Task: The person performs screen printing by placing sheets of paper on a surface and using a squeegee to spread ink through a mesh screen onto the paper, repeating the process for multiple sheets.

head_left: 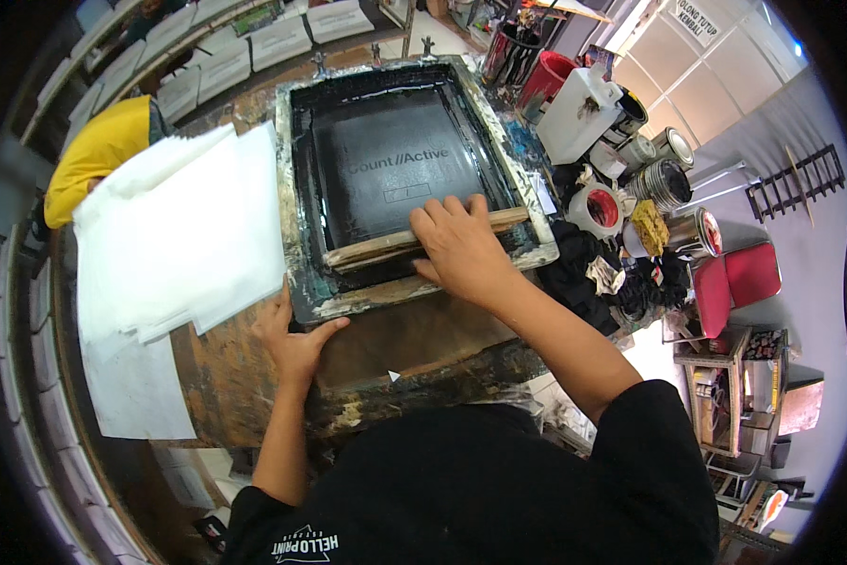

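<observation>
A screen-printing frame [287,202] with worn, paint-caked wooden edges lies on the table before me. Its dark mesh [386,132] is wet with black ink and bears a printed design in the middle. My right hand [466,245] is closed over the wooden handle of a squeegee [372,248], which lies across the near end of the mesh. The squeegee's lower edge is mostly hidden. At the frame's near left corner rests my left hand [296,344], thumb and fingers spread apart along its two sides.
White sheets [179,235] are stacked left of the frame, beside a person in a yellow sleeve [103,160]. To the right stand a white jerrycan [579,113], several paint cans [664,184] and black cloths [584,282]. Red chairs [753,273] are beyond. Hinge clamps [376,55] sit behind the frame.
</observation>
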{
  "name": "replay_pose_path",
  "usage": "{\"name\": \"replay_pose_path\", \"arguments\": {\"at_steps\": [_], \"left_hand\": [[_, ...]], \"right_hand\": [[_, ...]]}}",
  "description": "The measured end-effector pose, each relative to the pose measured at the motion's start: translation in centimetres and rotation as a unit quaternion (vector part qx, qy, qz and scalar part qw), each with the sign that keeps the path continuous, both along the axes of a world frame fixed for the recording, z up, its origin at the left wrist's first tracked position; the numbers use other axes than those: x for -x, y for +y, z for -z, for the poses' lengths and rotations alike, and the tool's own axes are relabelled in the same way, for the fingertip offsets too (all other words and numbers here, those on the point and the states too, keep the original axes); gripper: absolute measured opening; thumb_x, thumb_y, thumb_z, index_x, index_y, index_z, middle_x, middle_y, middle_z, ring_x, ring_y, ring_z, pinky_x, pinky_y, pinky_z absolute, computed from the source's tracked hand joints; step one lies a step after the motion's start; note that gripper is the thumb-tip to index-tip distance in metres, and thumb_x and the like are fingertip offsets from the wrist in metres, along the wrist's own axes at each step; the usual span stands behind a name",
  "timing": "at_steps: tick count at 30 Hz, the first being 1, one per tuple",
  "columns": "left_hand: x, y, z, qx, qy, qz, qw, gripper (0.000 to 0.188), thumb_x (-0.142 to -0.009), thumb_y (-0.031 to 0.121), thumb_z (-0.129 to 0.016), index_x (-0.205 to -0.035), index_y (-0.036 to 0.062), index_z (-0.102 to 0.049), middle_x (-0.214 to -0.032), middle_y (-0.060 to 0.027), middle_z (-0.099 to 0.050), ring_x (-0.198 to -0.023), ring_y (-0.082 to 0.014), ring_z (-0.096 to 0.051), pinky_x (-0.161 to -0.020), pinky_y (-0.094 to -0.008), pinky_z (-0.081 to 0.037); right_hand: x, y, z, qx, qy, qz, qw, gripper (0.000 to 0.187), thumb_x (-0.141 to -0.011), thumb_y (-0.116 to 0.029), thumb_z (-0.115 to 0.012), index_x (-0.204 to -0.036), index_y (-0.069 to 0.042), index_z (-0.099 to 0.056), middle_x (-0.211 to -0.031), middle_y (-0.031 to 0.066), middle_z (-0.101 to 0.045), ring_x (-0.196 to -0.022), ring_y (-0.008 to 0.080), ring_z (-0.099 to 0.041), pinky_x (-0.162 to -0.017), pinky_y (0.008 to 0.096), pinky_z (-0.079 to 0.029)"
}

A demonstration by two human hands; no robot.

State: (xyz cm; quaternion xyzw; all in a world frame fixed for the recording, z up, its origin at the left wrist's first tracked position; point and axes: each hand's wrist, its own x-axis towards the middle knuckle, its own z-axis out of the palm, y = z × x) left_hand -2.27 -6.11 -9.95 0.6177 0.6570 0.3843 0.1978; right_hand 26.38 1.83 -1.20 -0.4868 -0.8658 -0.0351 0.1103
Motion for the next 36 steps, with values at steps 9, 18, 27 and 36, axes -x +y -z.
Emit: {"name": "replay_pose_path", "arguments": {"at_steps": [9, 18, 27, 36], "left_hand": [[-3.3, 11.5, -7.3, -0.415, -0.425, 0.012, 0.804, 0.063, -0.103, 0.033, -0.067, -0.15, -0.005, -0.049, -0.132, -0.0119, -0.066, -0.114, -0.0218, -0.067, -0.096, -0.0346, -0.055], [-0.1, 36.9, 1.2, -0.168, -0.064, -0.013, 0.984, 0.025, -0.099, 0.018, -0.065, -0.11, -0.0025, -0.075, -0.091, -0.0254, -0.072, -0.084, -0.0403, -0.069, -0.078, -0.0442, -0.053], [0.2, 41.2, 5.1, -0.156, 0.147, 0.068, 0.974, 0.026, -0.096, 0.024, -0.071, -0.111, 0.0036, -0.079, -0.108, -0.0206, -0.072, -0.1, -0.0397, -0.069, -0.087, -0.0475, -0.056], [0.6, 34.5, 2.2, -0.133, 0.168, 0.005, 0.977, 0.023, -0.098, 0.023, -0.069, -0.093, 0.0015, -0.074, -0.084, -0.0234, -0.071, -0.077, -0.0457, -0.067, -0.075, -0.0523, -0.054]], "right_hand": [[0.1, 5.4, -12.8, -0.26, 0.111, -0.012, 0.959, 0.044, -0.078, -0.046, -0.075, -0.094, -0.009, -0.058, -0.086, 0.0096, -0.058, -0.088, 0.0329, -0.059, -0.08, 0.0462, -0.042], [1.7, 13.2, -23.4, -0.184, 0.088, 0.017, 0.979, 0.056, -0.098, -0.056, -0.053, -0.075, -0.007, -0.066, -0.072, 0.0105, -0.063, -0.072, 0.026, -0.061, -0.071, 0.0424, -0.049], [1.4, 13.5, -26.3, -0.171, 0.083, 0.022, 0.981, 0.065, -0.102, -0.06, -0.046, -0.075, -0.004, -0.067, -0.074, 0.0118, -0.064, -0.073, 0.0259, -0.062, -0.069, 0.0416, -0.051], [3.1, 12.2, -26.2, -0.185, 0.091, 0.024, 0.978, 0.074, -0.105, -0.063, -0.039, -0.074, -0.002, -0.067, -0.075, 0.0132, -0.064, -0.074, 0.0258, -0.063, -0.067, 0.0409, -0.052]]}}
